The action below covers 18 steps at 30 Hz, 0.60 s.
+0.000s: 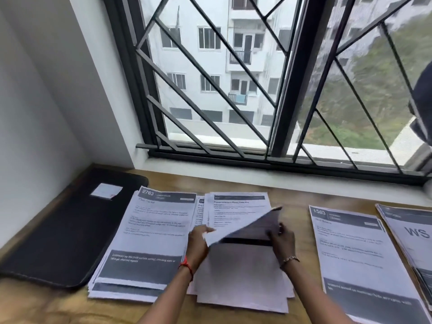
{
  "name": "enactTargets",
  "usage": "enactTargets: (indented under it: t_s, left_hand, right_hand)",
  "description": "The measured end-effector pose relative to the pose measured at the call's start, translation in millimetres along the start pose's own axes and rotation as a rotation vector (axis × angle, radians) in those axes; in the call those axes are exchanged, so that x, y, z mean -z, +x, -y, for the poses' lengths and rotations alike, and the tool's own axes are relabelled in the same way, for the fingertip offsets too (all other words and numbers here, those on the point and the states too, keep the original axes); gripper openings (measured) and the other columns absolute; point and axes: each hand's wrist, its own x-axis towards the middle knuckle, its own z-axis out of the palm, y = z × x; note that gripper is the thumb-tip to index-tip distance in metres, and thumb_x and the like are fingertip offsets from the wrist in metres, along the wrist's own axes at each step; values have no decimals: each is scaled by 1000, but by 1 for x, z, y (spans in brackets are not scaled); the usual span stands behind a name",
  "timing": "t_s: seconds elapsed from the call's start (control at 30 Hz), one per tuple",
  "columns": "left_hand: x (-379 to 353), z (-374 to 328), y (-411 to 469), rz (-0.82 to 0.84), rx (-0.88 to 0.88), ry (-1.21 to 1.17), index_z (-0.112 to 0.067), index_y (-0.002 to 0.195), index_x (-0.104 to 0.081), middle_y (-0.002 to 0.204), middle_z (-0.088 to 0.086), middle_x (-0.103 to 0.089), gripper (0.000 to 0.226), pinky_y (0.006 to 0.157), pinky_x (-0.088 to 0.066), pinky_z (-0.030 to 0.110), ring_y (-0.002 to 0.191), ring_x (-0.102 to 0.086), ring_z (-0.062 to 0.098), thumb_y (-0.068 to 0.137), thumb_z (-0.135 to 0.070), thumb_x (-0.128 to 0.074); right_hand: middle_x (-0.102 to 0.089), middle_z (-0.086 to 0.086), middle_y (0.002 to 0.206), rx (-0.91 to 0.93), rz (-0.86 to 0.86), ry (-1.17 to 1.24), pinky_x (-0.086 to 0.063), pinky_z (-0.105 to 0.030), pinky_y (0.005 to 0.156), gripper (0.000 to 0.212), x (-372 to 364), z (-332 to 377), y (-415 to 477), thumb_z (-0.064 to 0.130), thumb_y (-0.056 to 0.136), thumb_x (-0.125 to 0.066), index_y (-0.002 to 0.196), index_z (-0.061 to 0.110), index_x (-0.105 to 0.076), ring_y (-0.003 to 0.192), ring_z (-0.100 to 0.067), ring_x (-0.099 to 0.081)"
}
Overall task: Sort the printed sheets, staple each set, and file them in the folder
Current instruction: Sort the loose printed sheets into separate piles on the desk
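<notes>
Several piles of printed sheets lie on a wooden desk [294,197]. The middle pile [240,277] is in front of me. My left hand [198,242] and my right hand [281,238] each pinch one side of a lifted sheet [247,226] that is folded up over this pile. A stack headed "2763" [149,239] lies to the left of it. To the right lies a stack headed "1563" [357,258]. Another stack marked "WS" [411,232] sits at the far right edge. A black folder [70,230] lies closed at the left. No stapler is in view.
A white wall stands at the left. A barred window with a white sill [280,176] runs along the back of the desk. A dark sleeve of another person [423,101] shows at the right edge. A white label [106,190] is on the folder.
</notes>
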Motion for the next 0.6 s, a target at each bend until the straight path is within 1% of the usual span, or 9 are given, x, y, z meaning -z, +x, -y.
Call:
enactTargets:
  t_s: [0.07,0.13,0.23,0.3,0.37,0.43,0.5,0.53,0.6]
  left_hand:
    - [-1,3,9,33,-14,37,-7,89,-71,91,8,-70,12,67,-48,26,86,-63,21,79,-11,-67]
    - [-3,2,14,36,54,24,-4,90,-72,92,9,-71,14,70,-52,30,87,-64,23,76,-6,-67]
    - [-7,7,21,34,84,48,-6,92,-68,96,8,-68,18,76,-55,35,93,-62,28,74,-11,-65]
    - [-10,10,23,3,58,154,-5,96,-66,111,6,-59,20,83,-52,34,106,-53,31,77,-12,-63]
    - [-13,11,20,-26,29,263,-3,105,-65,132,3,-42,24,93,-43,34,122,-37,32,82,-11,-60]
    - [-14,13,19,-37,-37,280,-5,111,-63,141,3,-32,26,98,-39,33,126,-28,28,85,-10,-60]
    - [-13,12,17,-10,-117,197,-6,112,-64,137,6,-39,27,95,-39,25,124,-33,25,85,-6,-62]
    - [-11,10,17,5,-142,132,-5,110,-65,130,8,-47,26,92,-40,20,120,-40,25,84,-4,-63]
    - [-9,8,16,2,-154,39,-3,102,-66,110,11,-59,18,79,-44,12,105,-54,25,83,-2,-63]
  right_hand:
    - [-62,-14,89,-31,-17,29,-41,-27,65,18,-5,12,3,-7,80,-58,96,0,-60,82,-24,-57]
    - [-60,-12,97,-66,16,28,-40,-26,71,26,-8,11,-1,-8,80,-56,104,3,-55,87,-22,-55]
    - [-58,-10,99,-75,24,-29,-37,-23,71,25,-11,6,-3,-7,81,-52,102,7,-53,85,-20,-52]
    - [-58,-7,99,-82,23,-32,-39,-22,69,30,-13,5,-1,-7,82,-49,110,5,-54,86,-21,-53]
    - [-60,-8,103,-93,23,-36,-41,-20,61,34,-16,2,0,-6,84,-47,116,6,-54,88,-22,-54]
    - [-60,-10,103,-91,25,-5,-45,-20,63,31,-15,-1,2,-5,85,-47,112,8,-54,90,-24,-56]
    - [-61,-11,100,-90,29,28,-49,-25,67,26,-13,-3,3,-8,83,-49,102,9,-54,88,-25,-57]
    - [-61,-12,96,-101,16,40,-47,-26,65,25,-12,-1,3,-9,81,-49,98,8,-54,83,-24,-56]
    - [-59,-12,88,-105,-39,80,-43,-23,57,22,-11,2,3,-12,78,-49,93,2,-56,74,-22,-53]
